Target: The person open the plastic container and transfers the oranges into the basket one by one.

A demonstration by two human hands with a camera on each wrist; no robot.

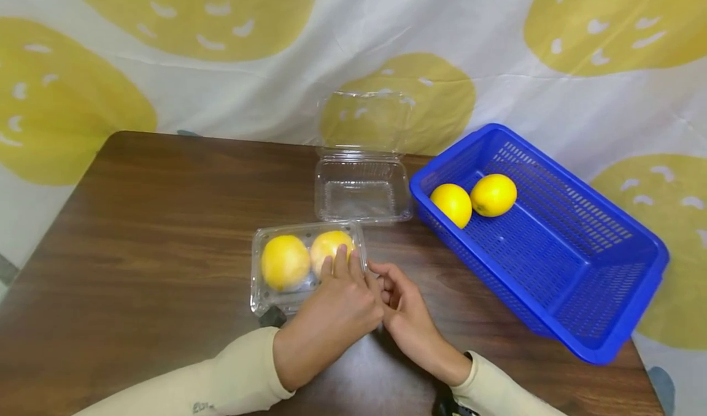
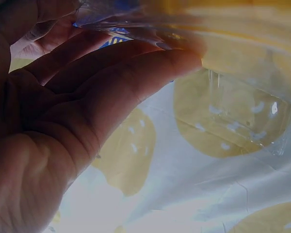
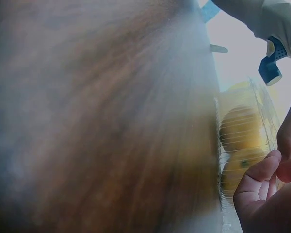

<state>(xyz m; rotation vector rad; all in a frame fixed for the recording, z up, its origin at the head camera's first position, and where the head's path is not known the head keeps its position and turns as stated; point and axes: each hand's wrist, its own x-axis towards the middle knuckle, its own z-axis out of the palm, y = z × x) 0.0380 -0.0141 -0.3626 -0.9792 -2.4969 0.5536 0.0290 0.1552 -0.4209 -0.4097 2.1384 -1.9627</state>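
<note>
A lidded clear plastic clamshell box (image 1: pixel 298 226) lies on the table with two round yellow fruits (image 1: pixel 285 262), which look like lemons, inside. Across its lid rests my left hand (image 1: pixel 345 305), fingers extended over the right-hand fruit and partly hiding it. In the left wrist view the left fingers (image 2: pixel 131 82) lie straight against the plastic. My right hand (image 1: pixel 411 318) is at the box's right end with curled fingers. The right wrist view has its thumb and fingers (image 3: pixel 259 177) pinching at the box's edge, close to the left hand; the exact contact is partly hidden.
Behind the closed box stands a second clear clamshell box (image 1: pixel 361 189) with its lid up. A blue plastic basket (image 1: pixel 585 281) on the right holds two yellow fruits (image 1: pixel 493 195). A patterned cloth (image 1: pixel 248 91) hangs behind the brown table (image 1: pixel 166 219).
</note>
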